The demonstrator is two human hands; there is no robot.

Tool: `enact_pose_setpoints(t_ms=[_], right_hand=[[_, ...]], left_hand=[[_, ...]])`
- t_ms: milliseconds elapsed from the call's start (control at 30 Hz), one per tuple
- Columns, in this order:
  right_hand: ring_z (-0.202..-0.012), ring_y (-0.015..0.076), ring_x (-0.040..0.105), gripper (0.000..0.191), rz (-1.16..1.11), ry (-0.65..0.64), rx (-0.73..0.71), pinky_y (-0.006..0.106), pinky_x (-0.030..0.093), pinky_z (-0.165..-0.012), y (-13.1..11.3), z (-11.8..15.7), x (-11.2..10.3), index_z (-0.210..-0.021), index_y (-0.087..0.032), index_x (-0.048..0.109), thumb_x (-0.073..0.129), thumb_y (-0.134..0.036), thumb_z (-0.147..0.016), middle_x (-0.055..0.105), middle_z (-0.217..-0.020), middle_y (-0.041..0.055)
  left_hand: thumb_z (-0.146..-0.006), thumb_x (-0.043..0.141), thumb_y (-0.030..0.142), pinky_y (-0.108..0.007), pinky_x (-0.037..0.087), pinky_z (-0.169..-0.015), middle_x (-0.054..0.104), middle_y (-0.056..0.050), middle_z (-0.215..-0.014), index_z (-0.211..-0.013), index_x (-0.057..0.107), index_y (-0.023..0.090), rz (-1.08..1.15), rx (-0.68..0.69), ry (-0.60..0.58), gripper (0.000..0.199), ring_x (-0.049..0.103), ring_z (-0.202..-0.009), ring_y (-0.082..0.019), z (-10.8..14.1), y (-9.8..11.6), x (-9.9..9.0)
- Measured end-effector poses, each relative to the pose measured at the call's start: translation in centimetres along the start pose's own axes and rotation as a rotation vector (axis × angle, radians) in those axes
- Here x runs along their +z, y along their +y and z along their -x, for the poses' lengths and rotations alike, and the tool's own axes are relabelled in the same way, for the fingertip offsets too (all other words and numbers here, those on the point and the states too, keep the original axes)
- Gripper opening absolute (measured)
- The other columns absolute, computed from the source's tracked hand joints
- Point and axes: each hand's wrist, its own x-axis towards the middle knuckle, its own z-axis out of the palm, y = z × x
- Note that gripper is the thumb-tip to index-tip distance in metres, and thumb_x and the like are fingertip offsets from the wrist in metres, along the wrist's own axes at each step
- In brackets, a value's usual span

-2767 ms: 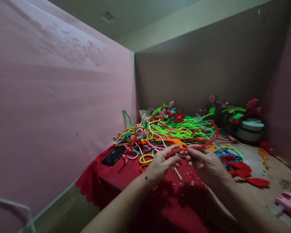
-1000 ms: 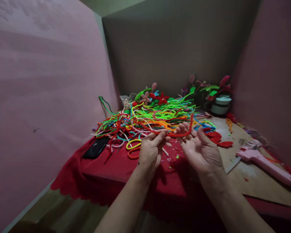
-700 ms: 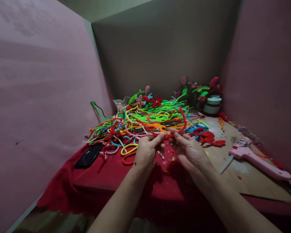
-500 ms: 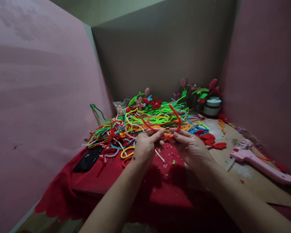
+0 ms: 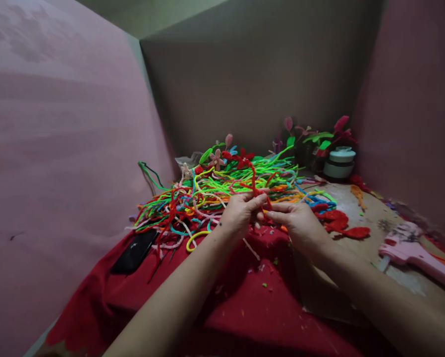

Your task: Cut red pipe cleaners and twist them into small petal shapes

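Note:
Between my two hands is a red pipe cleaner (image 5: 253, 177), bent, with one end standing up above the fingers. My left hand (image 5: 244, 210) pinches it between thumb and fingers. My right hand (image 5: 297, 220) is closed on its other part, the fingertips close to those of the left. Part of the bend is hidden behind the fingers. Just behind the hands lies a heap of pipe cleaners (image 5: 222, 186) in green, yellow, red, pink and other colours. Finished red petal shapes (image 5: 336, 222) rest to the right of my right hand.
A black phone (image 5: 135, 252) lies at the left on the red cloth (image 5: 148, 302). A pink glue gun (image 5: 412, 250) rests on the cardboard (image 5: 351, 198) at the right. Behind stand a lidded pale-blue jar (image 5: 340, 162) and fuzzy flowers (image 5: 245, 158). Walls enclose the sides and back.
The red pipe cleaner went from a wide open curve to a tighter bend with its ends nearer each other. My hands turned and drew closer together. The view shifted slightly.

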Motion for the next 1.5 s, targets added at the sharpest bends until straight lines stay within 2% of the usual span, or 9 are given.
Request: enact_pose_setpoints(t_ms=[200,367,467,767,867,1000,1167,1267,1500], right_hand=[[-0.058,0.0111,0.054,0.022,0.186,-0.06,0.044,0.024,0.041,-0.057,0.3,-0.1,-0.1,-0.073,-0.013,0.073,0.067,-0.034,-0.071,0.065,-0.064,0.003],[-0.053,0.0093,0.053,0.02,-0.031,-0.038,0.203,0.021,0.041,-0.049,1.0,-0.2,-0.1,-0.07,-0.013,0.071,0.073,-0.032,-0.066,0.065,-0.065,0.0045],[-0.048,0.007,0.051,0.018,-0.099,0.007,0.227,0.018,0.038,-0.044,1.2,-0.3,-0.2,-0.067,-0.012,0.071,0.077,-0.028,-0.06,0.064,-0.06,0.0038],[-0.036,0.0076,0.045,0.015,0.039,0.084,0.175,0.02,0.032,-0.035,1.2,0.3,0.7,-0.056,-0.012,0.068,0.076,-0.024,-0.055,0.06,-0.049,0.0028],[-0.035,0.0078,0.047,0.012,0.047,0.092,0.219,0.019,0.033,-0.034,0.7,0.3,1.0,-0.054,-0.012,0.065,0.073,-0.02,-0.057,0.06,-0.048,0.0029],[-0.037,0.0083,0.05,0.009,-0.001,0.089,0.301,0.018,0.035,-0.034,0.3,-0.2,1.0,-0.057,-0.012,0.064,0.071,-0.016,-0.061,0.062,-0.051,0.0043],[-0.039,0.0076,0.05,0.009,-0.038,0.16,0.245,0.017,0.036,-0.034,0.4,-0.4,0.8,-0.059,-0.012,0.065,0.073,-0.016,-0.061,0.062,-0.052,0.004],[-0.039,0.0068,0.049,0.009,0.009,0.158,0.202,0.016,0.034,-0.035,0.7,0.0,0.6,-0.062,-0.013,0.067,0.073,-0.019,-0.063,0.062,-0.052,0.0031],[-0.034,0.0061,0.044,0.014,0.052,0.093,0.142,0.018,0.031,-0.032,1.2,0.3,0.2,-0.055,-0.014,0.065,0.072,-0.023,-0.06,0.06,-0.048,0.0019]], left_hand=[[-0.064,0.074,0.035,-0.017,0.032,-0.032,0.05,0.006,-0.041,-0.078,0.063,0.01,-0.015,0.017,0.059,0.03,0.042,-0.03,-0.005,-0.2,-0.9,-0.5],[-0.063,0.074,0.034,-0.018,0.037,-0.036,0.053,0.005,-0.046,-0.075,0.061,0.01,0.042,0.013,-0.011,0.03,0.048,-0.034,-0.007,-0.1,-1.2,-0.9],[-0.068,0.069,0.038,-0.018,0.033,-0.034,0.053,0.004,-0.045,-0.075,0.061,0.011,-0.007,0.02,-0.034,0.029,0.044,-0.032,-0.006,0.1,-0.8,-1.1],[-0.078,0.059,0.025,-0.016,0.027,-0.033,0.052,0.003,-0.041,-0.07,0.058,0.011,-0.165,0.156,0.118,0.016,0.038,-0.028,-0.003,0.1,0.3,-1.3],[-0.079,0.058,0.022,-0.016,0.03,-0.033,0.06,0.002,-0.051,-0.081,0.061,0.011,-0.227,0.235,0.145,0.012,0.044,-0.03,-0.004,-0.1,0.6,-1.2],[-0.076,0.064,0.031,-0.017,0.033,-0.034,0.065,0.0,-0.064,-0.098,0.062,0.013,-0.18,0.255,0.063,0.028,0.05,-0.036,-0.005,-0.4,0.6,-1.6],[-0.073,0.067,0.038,-0.018,0.039,-0.04,0.059,0.003,-0.052,-0.105,0.06,0.013,-0.011,0.157,-0.025,0.041,0.05,-0.038,-0.007,-0.6,0.0,-2.3],[-0.068,0.071,0.027,-0.019,0.041,-0.043,0.06,0.003,-0.053,-0.098,0.06,0.013,-0.02,0.155,-0.029,0.035,0.053,-0.04,-0.008,-0.5,-0.5,-2.2],[-0.071,0.067,0.03,-0.018,0.033,-0.038,0.053,0.004,-0.049,-0.077,0.061,0.013,-0.06,0.146,0.041,0.019,0.043,-0.036,-0.005,-0.4,-0.7,-1.5]])
